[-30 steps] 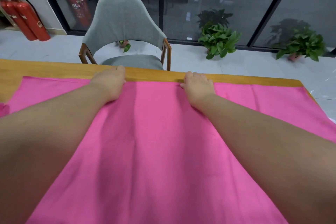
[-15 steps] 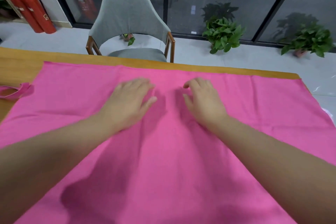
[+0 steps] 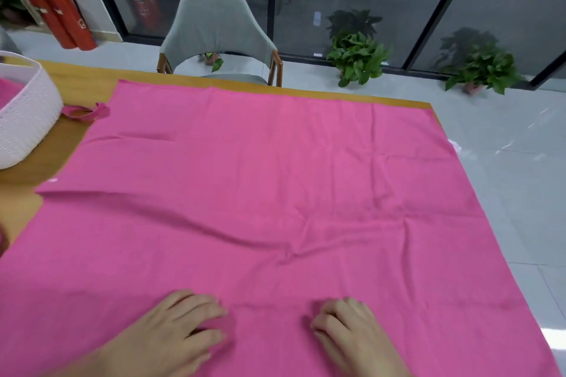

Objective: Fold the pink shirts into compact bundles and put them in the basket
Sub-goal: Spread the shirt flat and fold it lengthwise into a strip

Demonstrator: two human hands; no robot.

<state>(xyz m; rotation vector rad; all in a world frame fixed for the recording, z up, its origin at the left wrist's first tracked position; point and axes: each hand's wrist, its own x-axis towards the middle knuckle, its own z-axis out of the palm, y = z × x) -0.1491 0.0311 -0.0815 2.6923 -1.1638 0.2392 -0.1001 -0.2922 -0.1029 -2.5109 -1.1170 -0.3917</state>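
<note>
I see the pink shirt (image 3: 275, 193) spread flat over most of the wooden table (image 3: 70, 82), its far edge close to the table's far side and its right edge running along the table's right side; a long shallow wrinkle crosses its middle; my left hand (image 3: 180, 330) sits on the near part of the cloth with the fingers curled and a small fold of pink pinched between thumb and fingers; my right hand (image 3: 346, 327) rests just beside it on the same near strip, fingers bent under at the knuckles, but I cannot tell whether they have hold of any cloth; the white basket (image 3: 27, 119) stands at the table's left edge, apart from the spread shirt, with pink fabric showing inside it; a thin pink loop (image 3: 85, 112) lies on the wood between basket and shirt; beyond the table I see a grey chair (image 3: 214, 27), 2 potted plants (image 3: 358, 55) on the floor and red fire extinguishers (image 3: 61, 15) by the wall.
</note>
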